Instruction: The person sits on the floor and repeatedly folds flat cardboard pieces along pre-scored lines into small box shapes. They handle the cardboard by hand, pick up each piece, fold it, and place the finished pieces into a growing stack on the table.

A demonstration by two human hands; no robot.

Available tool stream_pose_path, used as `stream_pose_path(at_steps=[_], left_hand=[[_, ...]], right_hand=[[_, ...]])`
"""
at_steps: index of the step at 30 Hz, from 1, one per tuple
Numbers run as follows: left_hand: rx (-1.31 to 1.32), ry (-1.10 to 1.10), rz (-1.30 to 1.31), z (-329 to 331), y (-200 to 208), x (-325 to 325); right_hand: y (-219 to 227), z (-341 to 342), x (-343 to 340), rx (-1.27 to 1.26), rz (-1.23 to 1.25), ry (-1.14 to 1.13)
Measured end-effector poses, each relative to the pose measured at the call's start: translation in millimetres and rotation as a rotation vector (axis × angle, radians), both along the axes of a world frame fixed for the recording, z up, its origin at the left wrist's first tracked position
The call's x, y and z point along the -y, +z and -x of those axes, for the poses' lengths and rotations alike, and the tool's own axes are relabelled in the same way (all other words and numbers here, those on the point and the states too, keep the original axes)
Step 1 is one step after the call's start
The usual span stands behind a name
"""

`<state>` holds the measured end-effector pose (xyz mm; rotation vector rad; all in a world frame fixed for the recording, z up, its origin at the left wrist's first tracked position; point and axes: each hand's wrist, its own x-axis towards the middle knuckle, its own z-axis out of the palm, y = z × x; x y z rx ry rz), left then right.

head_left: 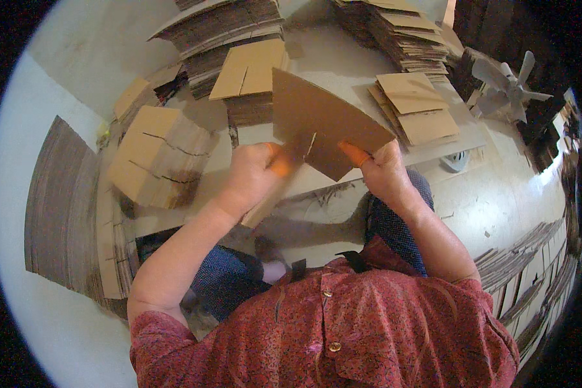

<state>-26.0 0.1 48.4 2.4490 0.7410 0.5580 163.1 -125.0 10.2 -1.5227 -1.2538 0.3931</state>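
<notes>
The right hand [385,171] is closed in a pinch at the right end of a brown cardboard sheet [326,116], digits split across its two faces. The left hand [249,171] is partly blurred; it looks closed over a second cardboard piece [265,205], seen nearly edge-on. Both are held up in front of the torso, above the bench [343,64] edge. Around the slot [310,145] the pieces seem to meet; whether they are engaged cannot be told. The sheet is judged light, fairly stiff, not slippery, easily creased or torn beside the slot; best gripped at the solid ends, flat between thumb and fingers, clear of the cut. Counts: two hands, two orange finger covers [354,154] (one per hand), two held pieces. Farther out, six main cardboard groups are counted: slotted front-left stack [145,149], middle stack [255,68], back-left stack [220,29], back-right stack [410,39], low right pile [427,123], and tall far-left stack [58,200] beside the wall. Sheets per stack are too tightly packed to count. One fan [514,87] is seen at upper right; more cardboard [517,278] is packed along the lower right, uncounted.
</notes>
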Motion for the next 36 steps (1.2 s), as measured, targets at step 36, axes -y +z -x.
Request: stream_pose_path(at_steps=[36], left_hand=[[0.189, 0.16, -0.668, -51, -5, -174]], right_hand=[[41, -40, -23, -0.296, -0.337, -0.057]])
